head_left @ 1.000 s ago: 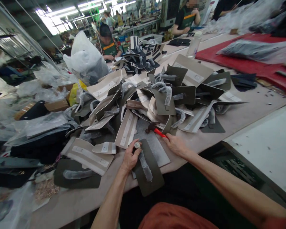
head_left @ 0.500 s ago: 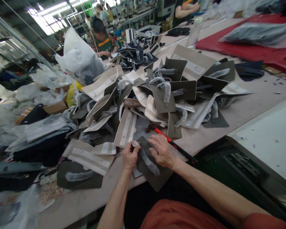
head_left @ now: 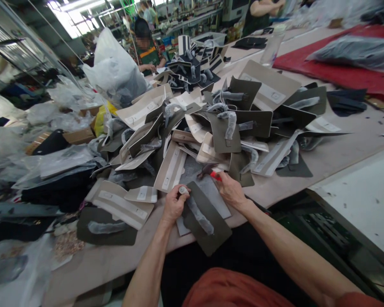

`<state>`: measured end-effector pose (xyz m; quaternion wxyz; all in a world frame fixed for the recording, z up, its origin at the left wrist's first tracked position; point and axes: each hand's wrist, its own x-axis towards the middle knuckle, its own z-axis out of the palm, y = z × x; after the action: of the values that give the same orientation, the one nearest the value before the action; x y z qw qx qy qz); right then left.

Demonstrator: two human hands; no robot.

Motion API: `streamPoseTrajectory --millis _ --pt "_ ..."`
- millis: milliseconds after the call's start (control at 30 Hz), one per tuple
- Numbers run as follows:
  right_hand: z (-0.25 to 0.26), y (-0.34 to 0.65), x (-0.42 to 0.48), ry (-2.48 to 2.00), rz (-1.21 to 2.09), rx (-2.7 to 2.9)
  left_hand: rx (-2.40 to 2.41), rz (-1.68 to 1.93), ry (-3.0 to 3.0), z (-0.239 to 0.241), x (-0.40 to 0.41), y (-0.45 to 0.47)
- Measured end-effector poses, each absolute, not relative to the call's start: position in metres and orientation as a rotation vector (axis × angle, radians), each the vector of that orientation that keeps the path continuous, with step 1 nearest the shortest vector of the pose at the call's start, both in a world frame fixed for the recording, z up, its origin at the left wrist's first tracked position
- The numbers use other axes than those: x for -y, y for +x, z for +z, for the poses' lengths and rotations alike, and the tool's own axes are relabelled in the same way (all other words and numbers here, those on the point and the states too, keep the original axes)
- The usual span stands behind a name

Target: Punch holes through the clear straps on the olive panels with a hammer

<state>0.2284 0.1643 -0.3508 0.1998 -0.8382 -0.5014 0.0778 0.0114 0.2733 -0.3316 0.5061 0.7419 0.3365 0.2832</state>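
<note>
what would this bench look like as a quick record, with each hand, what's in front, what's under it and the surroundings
left hand: fingers closed around a short rod with a round metallic end
right hand: fingers closed on a red-handled hammer
in front: dark olive rectangular panel bearing a plastic-wrapped strip
under it: flat grey slab, partly covered
beyond: jumbled heap of olive and beige panels
far left: bulging white plastic bag
background: a person beside black-and-cream striped pieces
</note>
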Motion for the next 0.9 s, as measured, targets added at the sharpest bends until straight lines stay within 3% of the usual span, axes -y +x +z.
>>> streamPoseTrajectory --millis 367,567,900 --pt "-0.348 0.234 -0.183 -2.46 -0.032 1.418 -0.753 0.642 1.727 -0.333 -0.274 0.01" --pt "-0.354 0.218 -0.15 -2.254 -0.26 1.517 -0.774 0.684 1.729 -0.34 -0.271 0.009" --pt "-0.384 0.204 -0.144 -1.928 0.2 1.531 -0.844 0.815 1.74 -0.35 -0.261 0.007"
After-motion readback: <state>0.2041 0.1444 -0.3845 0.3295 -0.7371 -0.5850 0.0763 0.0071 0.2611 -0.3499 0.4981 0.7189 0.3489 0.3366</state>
